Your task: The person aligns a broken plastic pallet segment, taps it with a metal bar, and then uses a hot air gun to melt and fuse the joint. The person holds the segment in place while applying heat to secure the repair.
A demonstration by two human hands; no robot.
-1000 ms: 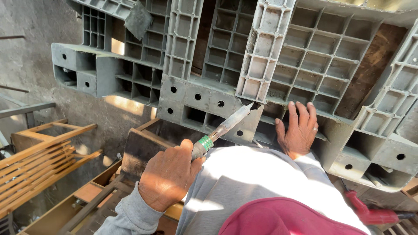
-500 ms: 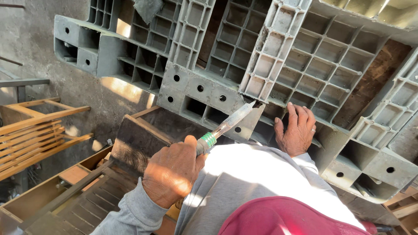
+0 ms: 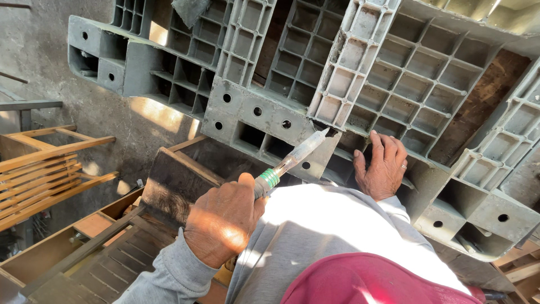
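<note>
A grey plastic pallet (image 3: 292, 121) rests on a dark wooden crate (image 3: 177, 183).

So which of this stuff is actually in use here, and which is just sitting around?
In use:
- left hand, gripping the green-collared knife
- right hand, flat on the grey plastic pallet

Lying about:
- wooden slatted frame
- dark wooden crates
- grey cloth on the pallet's top edge

The grey plastic pallet (image 3: 349, 84) blocks everything from ten to three o'clock. Wooden crates (image 3: 67, 247) crowd eight o'clock. Bare concrete floor (image 3: 112, 118) at nine o'clock leaves open passage.
</note>
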